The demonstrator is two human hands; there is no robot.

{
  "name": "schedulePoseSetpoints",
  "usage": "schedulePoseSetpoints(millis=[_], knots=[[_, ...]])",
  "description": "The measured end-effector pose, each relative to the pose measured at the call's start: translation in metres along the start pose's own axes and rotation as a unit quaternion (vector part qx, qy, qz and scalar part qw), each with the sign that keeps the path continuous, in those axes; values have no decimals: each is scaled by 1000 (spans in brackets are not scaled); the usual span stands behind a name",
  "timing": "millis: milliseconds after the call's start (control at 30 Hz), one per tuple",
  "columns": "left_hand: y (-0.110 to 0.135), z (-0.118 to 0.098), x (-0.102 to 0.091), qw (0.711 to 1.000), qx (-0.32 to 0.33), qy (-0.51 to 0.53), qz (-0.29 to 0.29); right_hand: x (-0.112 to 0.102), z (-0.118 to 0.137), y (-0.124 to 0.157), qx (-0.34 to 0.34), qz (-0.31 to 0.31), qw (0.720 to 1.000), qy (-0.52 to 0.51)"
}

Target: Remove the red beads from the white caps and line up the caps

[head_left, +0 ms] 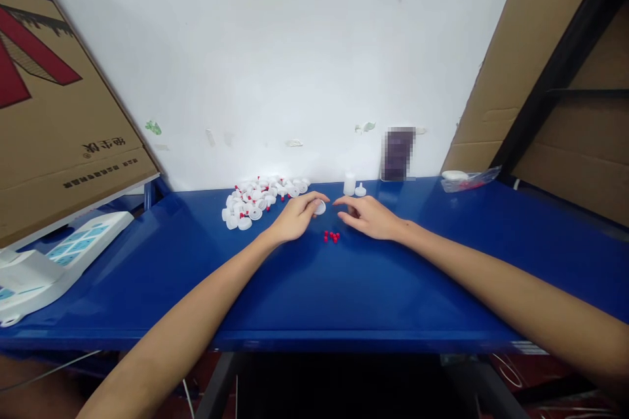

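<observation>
On the blue table (314, 288), my left hand (295, 216) rests with its fingers closed on a small white cap (320, 207). My right hand (368, 216) lies just to the right of it, fingers curled and pinched toward the cap; whether anything is between them I cannot make out. A little cluster of red plugs (331, 236) lies on the table between and just in front of both hands. Behind my left hand sits a pile of several white caps (260, 200), some with red plugs in them.
Two small white plastic parts (354, 186) stand near the wall behind my right hand. A white electronic scale (54, 262) lies at the left. A clear bag (466, 179) lies at the far right. Cardboard boxes (59, 111) lean on both sides.
</observation>
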State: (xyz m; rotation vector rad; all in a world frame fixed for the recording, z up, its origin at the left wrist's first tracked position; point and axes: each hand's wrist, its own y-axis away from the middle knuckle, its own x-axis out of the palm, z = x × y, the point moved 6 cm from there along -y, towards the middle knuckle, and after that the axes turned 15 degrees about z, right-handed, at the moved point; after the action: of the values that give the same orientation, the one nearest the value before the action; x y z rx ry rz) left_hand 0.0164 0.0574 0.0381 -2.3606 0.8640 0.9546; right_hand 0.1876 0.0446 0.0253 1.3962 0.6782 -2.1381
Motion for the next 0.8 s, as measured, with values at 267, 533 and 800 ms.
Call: schedulePoseSetpoints(millis=[267, 533, 800], knots=[[2, -12, 14, 994, 39, 98, 33, 0, 18, 0, -52, -15, 999, -6], [4, -16, 12, 992, 74, 100, 36, -3, 31, 2, -113, -57, 991, 46], [4, -23, 16, 998, 60, 33, 15, -5, 40, 2, -159, -86, 977, 110]])
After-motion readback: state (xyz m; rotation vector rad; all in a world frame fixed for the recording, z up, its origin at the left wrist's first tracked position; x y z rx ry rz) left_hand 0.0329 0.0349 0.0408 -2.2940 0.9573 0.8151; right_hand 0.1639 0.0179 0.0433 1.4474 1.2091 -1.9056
